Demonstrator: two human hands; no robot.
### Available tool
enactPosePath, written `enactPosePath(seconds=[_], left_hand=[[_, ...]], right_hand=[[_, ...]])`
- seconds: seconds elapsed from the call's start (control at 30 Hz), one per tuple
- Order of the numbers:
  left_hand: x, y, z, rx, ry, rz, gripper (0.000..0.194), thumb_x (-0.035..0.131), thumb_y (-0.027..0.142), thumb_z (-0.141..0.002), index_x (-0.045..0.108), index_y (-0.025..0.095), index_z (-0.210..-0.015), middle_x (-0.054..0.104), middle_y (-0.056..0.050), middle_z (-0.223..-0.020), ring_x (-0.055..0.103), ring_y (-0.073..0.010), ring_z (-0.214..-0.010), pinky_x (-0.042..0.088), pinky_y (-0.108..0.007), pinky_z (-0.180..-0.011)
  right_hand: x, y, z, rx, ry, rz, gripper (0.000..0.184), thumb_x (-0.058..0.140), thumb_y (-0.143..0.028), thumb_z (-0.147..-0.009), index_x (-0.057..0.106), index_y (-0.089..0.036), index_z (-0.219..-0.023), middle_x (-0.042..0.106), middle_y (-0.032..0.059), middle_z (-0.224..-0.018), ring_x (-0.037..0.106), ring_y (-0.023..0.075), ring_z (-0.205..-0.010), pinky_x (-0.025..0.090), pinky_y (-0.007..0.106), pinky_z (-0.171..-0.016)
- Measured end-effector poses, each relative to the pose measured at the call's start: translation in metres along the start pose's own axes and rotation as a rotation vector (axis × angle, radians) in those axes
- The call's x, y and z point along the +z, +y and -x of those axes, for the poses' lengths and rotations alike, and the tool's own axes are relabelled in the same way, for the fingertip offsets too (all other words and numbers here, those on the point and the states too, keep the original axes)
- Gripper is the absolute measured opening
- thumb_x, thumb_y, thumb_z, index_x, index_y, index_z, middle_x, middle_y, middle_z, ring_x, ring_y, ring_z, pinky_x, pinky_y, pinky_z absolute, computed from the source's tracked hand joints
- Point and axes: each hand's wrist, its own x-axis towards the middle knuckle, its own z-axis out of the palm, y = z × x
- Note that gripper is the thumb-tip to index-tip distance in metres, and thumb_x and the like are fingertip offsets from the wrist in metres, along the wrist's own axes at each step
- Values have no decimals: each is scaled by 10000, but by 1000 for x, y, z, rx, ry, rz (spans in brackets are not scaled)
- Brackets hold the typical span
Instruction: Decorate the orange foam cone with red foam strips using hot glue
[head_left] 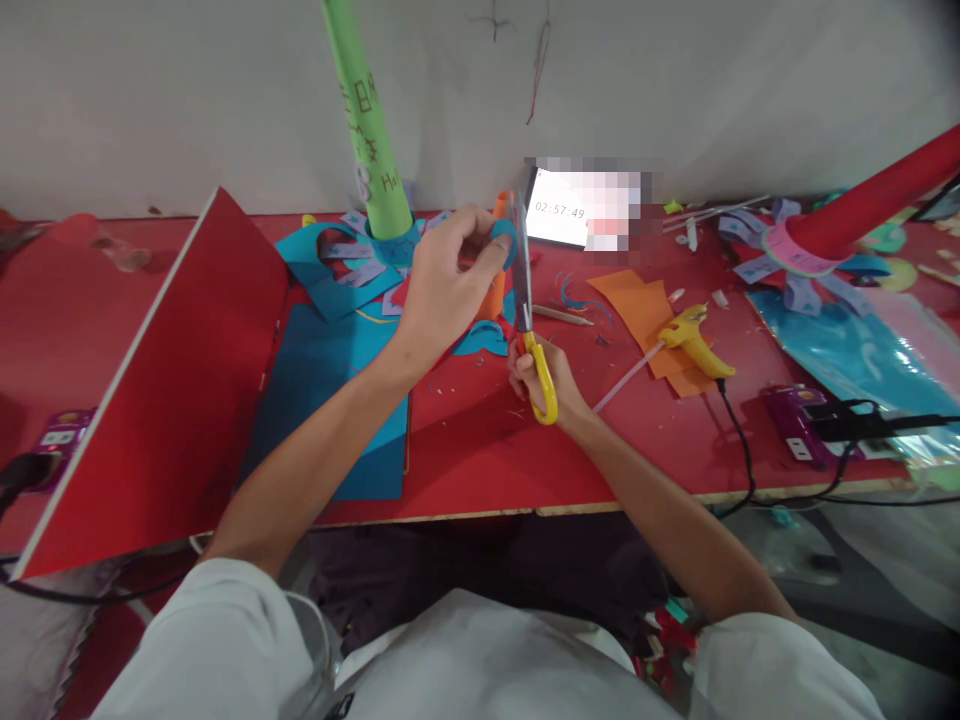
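My left hand point(454, 275) is closed, pinching a small curled piece of blue paper point(505, 240) between thumb and fingers. Beside it, my right hand point(536, 370) grips yellow-handled scissors point(545, 385), whose blades point up and away. The blades stand right by the blue piece; whether they touch it I cannot tell. Behind my hands is an orange paper piece point(495, 290), partly hidden. More blue paper point(484, 340) lies below it on the red table point(465, 430). A green paper tube point(375, 150) with writing rises behind my left hand, with blue and lilac strips round its base.
A red board point(172, 390) stands upright at the left. Blue sheets point(337, 400) lie under my left forearm. To the right are a yellow glue gun point(694, 340), orange paper point(634, 305), a purple power strip point(799, 425) and a red tube point(870, 205). A lit screen point(562, 210) leans by the wall.
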Motion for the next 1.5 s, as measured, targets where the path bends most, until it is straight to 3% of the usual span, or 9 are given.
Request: enactPosePath(seconds=[0.1,0.6,0.87,1.07,1.17,1.37,1.5], left_hand=[[0,-1,0,2,6,-7,366,637,545,-1056,602,222,-888,608,-7,-821,676,-168,-820,610,-327,-818],[-1,0,1,-28,22,-34,445,599,655,-1039,617,227,-917,566,-22,-834,627,-188,-872,576,-327,-799],[-3,3,0,-35,45,-20,442,617,636,-1040,601,231,-866,481,-3,-750,589,-167,-759,570,-321,-732],[-2,2,0,-39,41,-18,485,615,685,-1023,600,231,-853,449,5,-712,571,-158,-714,560,-314,-680],[-2,3,1,-41,35,-10,484,629,680,-1018,592,233,-837,437,10,-698,561,-152,-691,547,-309,-661],[-2,4,1,-33,26,-26,455,669,640,-1011,606,225,-834,474,7,-704,601,-163,-721,577,-332,-711],[-1,3,1,-35,14,-35,404,668,587,-1027,615,226,-855,496,-1,-722,622,-175,-762,575,-337,-733]], right_hand=[[1,-1,1,-21,61,-24,745,557,-994,-808,471,-256,-870,438,-83,-620,424,92,-443,310,267,-434],[-1,1,3,-34,43,18,720,533,-966,-856,495,-246,-871,468,-68,-616,467,105,-448,329,269,-438],[2,-8,4,-45,35,-25,699,554,-942,-873,489,-247,-837,460,-75,-575,452,100,-409,305,268,-422],[7,-5,3,-44,-91,-142,782,503,-1009,-822,549,-236,-934,534,-43,-724,460,98,-523,392,280,-494],[9,-6,3,-43,-98,-176,777,510,-1001,-829,548,-235,-953,558,-34,-778,459,87,-521,386,277,-489],[8,-10,4,-29,-59,-142,811,503,-1040,-776,537,-239,-893,524,-48,-694,449,94,-499,360,281,-465],[7,-9,4,-44,-68,-145,789,502,-1013,-815,555,-229,-890,542,-40,-706,465,93,-500,373,282,-468]])
